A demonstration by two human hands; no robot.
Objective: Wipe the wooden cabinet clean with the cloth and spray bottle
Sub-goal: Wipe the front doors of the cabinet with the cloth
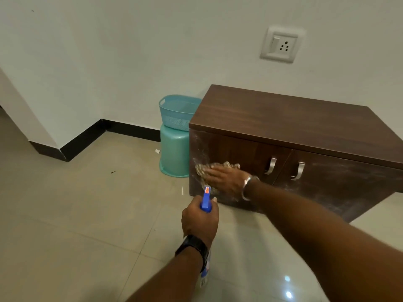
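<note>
A low dark-brown wooden cabinet (pixel 294 125) stands against the wall, with two doors and metal handles. My right hand (pixel 224 179) lies flat on a beige patterned cloth (pixel 202 168), pressing it against the lower left part of the left door, where wet streaks show. My left hand (pixel 199 216) grips a spray bottle with a blue head (pixel 206 199), nozzle pointing toward the cabinet's lower left corner. The bottle's body is mostly hidden under my wrist. The right door looks dusty and smeared.
A teal basket (pixel 174 112) rests on an upturned teal bucket (pixel 173 153) just left of the cabinet. A wall socket (pixel 282 44) sits above the cabinet. Glossy beige floor tiles spread to the left and front, and a wall corner juts out at the far left.
</note>
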